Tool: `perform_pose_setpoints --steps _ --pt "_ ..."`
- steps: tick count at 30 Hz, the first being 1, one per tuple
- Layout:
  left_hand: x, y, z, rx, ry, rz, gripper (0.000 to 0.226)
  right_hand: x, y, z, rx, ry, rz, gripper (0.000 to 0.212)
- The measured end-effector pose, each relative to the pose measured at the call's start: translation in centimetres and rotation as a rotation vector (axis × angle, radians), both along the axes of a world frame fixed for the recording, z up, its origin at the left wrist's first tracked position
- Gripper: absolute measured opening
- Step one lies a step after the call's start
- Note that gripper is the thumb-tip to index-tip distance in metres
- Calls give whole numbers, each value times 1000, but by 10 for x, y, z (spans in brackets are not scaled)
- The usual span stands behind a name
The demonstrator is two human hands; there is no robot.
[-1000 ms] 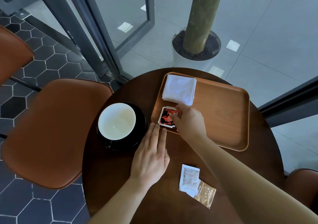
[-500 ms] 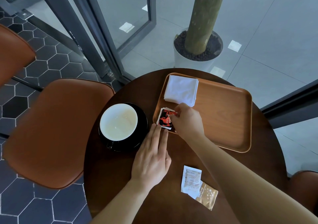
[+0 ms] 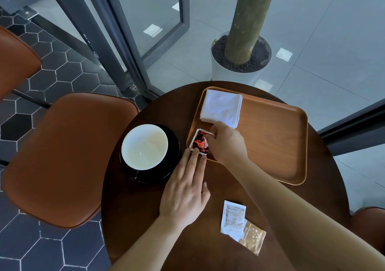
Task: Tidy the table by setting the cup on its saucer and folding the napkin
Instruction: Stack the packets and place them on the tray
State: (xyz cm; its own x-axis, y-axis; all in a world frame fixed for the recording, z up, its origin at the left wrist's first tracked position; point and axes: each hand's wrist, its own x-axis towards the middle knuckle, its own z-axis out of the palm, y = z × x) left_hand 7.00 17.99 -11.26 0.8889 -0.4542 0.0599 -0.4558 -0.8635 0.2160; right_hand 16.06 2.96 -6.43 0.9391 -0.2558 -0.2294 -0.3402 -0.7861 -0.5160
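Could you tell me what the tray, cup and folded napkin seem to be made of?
Tray: probably wood, matte, faint grain. Cup: likely glazed ceramic, glossy white inside, black outside. Napkin: soft white cloth or thick paper, layered edges; which one is unclear.

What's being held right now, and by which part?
Right hand pinches the red packet at its far corner; left hand presses its near edge, fingers straight.

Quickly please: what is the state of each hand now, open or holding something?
Left hand: open, straight fingers touching the red packet at the tray corner.
Right hand: closed, pinching the same red packet's far edge.
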Motion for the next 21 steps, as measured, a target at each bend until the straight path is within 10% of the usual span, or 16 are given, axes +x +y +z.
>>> perform_pose_setpoints --steps 21 --pt "0 -1 -1 11 0 -5 61 -9 0 3 32 -108 73 19"
